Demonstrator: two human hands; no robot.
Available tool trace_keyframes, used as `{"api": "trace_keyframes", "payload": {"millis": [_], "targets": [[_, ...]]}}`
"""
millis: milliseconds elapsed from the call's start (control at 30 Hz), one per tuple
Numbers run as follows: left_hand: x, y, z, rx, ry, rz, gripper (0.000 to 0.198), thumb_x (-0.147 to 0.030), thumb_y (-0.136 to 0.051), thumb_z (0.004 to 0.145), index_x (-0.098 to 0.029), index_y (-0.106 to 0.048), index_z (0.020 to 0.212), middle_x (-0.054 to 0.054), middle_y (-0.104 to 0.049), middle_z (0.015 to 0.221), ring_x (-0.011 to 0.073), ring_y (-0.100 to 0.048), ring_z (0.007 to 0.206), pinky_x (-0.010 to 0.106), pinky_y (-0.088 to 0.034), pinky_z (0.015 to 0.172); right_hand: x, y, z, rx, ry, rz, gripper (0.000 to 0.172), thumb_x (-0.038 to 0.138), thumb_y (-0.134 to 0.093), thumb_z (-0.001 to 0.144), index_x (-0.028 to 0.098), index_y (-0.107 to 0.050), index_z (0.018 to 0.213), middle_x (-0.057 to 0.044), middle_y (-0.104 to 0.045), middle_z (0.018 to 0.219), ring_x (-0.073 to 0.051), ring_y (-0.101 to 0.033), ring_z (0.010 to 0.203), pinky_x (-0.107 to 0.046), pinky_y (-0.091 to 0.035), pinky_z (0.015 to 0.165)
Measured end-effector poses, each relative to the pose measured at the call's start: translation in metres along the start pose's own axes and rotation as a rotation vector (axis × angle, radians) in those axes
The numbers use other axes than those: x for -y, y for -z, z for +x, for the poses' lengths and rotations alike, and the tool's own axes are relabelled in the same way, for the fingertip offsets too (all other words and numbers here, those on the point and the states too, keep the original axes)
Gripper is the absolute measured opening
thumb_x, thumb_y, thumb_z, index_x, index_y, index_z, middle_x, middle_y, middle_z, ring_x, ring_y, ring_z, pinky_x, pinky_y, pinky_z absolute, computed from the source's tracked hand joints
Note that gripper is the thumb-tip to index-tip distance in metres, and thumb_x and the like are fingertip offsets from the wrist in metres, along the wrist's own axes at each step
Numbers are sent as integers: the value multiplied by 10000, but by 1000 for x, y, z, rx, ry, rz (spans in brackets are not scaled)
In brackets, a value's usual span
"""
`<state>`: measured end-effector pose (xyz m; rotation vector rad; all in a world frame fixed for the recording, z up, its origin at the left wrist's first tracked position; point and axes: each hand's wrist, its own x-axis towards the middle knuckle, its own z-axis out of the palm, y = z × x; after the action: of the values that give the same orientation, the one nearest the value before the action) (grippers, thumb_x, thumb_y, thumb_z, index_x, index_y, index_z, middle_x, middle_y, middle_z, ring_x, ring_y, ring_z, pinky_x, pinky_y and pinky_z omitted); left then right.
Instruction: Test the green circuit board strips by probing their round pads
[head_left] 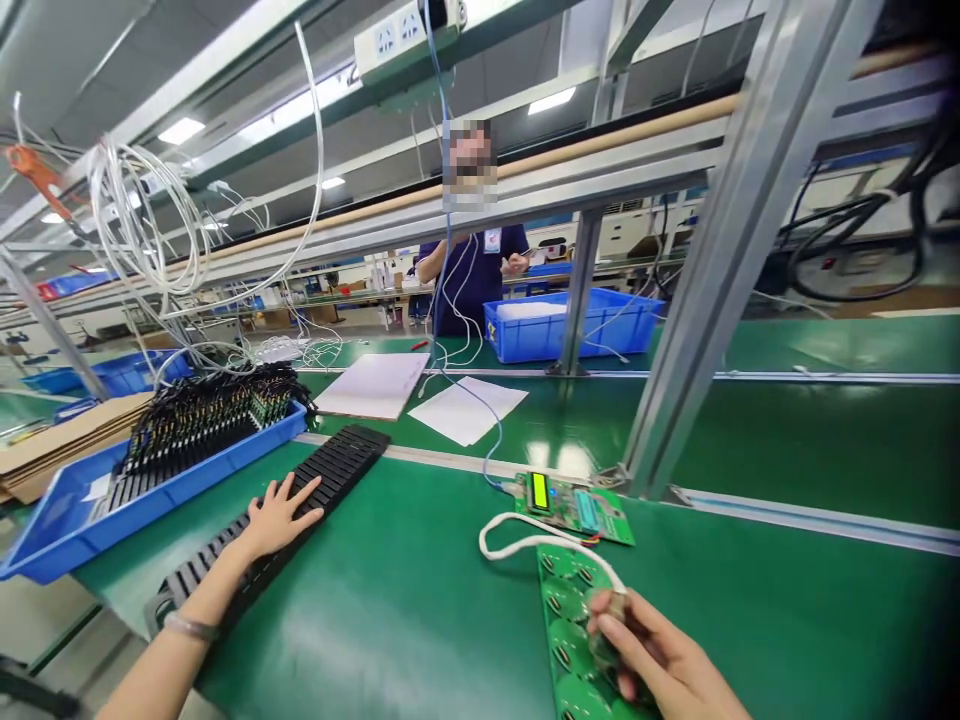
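Observation:
My left hand (281, 515) lies with fingers spread on a long black slotted rack (349, 458), which runs diagonally across the green bench. In my right hand (660, 640) is a connector (616, 605) at the end of a thick white cable (517, 520); my fingers hide most of it. The connector is over a green circuit board panel (551, 620) with rows of round sections; contact between them cannot be made out. From there the cable loops back to a small green board (615, 522) with a lit yellow-green display (539, 491) and a blue-green socket.
At left stands a blue tray (210, 455) with many black-wired boards beside cardboard (67, 440). White papers (469, 408) lie beyond the rack. A metal post (697, 330) rises at right. Across the bench, a person (472, 290) stands behind a blue bin (532, 345). White cables hang overhead.

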<state>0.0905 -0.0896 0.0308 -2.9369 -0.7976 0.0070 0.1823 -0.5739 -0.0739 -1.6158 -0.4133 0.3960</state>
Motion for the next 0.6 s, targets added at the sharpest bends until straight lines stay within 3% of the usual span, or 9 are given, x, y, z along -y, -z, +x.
{"api": "trace_keyframes", "payload": {"millis": [133, 233, 300, 333, 433, 467, 500, 567, 600], "targets": [[-6, -8, -16, -58, 157, -7, 606, -629, -409, 895, -432, -290, 1457, 203, -265, 1545, 519, -287, 1361, 730, -308, 945, 15, -1, -2, 52, -1, 39, 657, 770, -520, 763, 175, -467, 1035, -10, -486, 861, -64, -454, 546, -251, -433, 513], [-33, 4, -29, -147, 107, 8, 629, -445, -479, 907, -198, -360, 1473, 311, -275, 1491, 579, -253, 1337, 779, -273, 926, 26, 2, -6, 114, 4, 94, 605, 706, -576, 776, 169, -489, 1041, -17, -457, 886, -97, -471, 699, -250, -505, 593], [-69, 11, -45, -199, -109, 2, 585, -294, -472, 895, -71, -410, 1433, 289, -297, 1493, 498, -213, 1395, 698, -220, 1073, 30, 4, -8, 174, 9, 115, 558, 651, -605, 792, 164, -495, 1041, -16, -437, 888, -105, -455, 755, -254, -529, 640], [-92, 11, -58, -194, -283, -19, 532, -269, -436, 906, -93, -449, 1408, 224, -359, 1487, 406, -278, 1401, 580, -261, 1134, 31, 5, -9, 193, 18, 114, 539, 632, -610, 800, 159, -498, 1032, -13, -429, 878, -103, -447, 755, -252, -530, 645], [-174, -3, -110, -79, -909, -124, 409, -506, -451, 917, -345, -549, 1281, -38, -554, 1359, 138, -495, 1256, 253, -407, 1089, 29, 3, -10, 165, 67, 36, 509, 614, -593, 818, 147, -505, 999, -3, -430, 820, -103, -438, 722, -235, -505, 599], [-201, -13, -127, -160, -1208, -196, 455, -525, -460, 914, -274, -546, 1283, 11, -564, 1345, 160, -514, 1224, 279, -449, 1048, 28, 2, -10, 139, 81, -9, 500, 612, -582, 826, 144, -511, 990, -3, -438, 805, -106, -440, 709, -229, -489, 573], [-225, -26, -142, -334, -1434, -270, 464, -547, -401, 941, -226, -584, 1222, 30, -614, 1265, 167, -542, 1171, 291, -469, 1012, 27, 0, -11, 113, 89, -56, 486, 603, -567, 838, 143, -517, 987, -4, -452, 792, -109, -444, 696, -224, -469, 551], [-266, -57, -162, -824, -1523, -454, 431, -286, -237, 1031, -153, -644, 1084, -16, -707, 1023, 83, -571, 1030, 201, -445, 968, 27, -3, -13, 77, 107, -150, 423, 557, -538, 872, 145, -533, 967, -7, -491, 773, -112, -459, 679, -224, -439, 551], [-281, -73, -166, -954, -1550, -458, 414, -213, -247, 1028, -163, -658, 1048, -45, -710, 1030, 73, -567, 1025, 197, -454, 914, 28, -3, -14, 68, 124, -194, 381, 524, -531, 888, 147, -541, 940, -9, -513, 770, -112, -466, 677, -228, -430, 572]]}}
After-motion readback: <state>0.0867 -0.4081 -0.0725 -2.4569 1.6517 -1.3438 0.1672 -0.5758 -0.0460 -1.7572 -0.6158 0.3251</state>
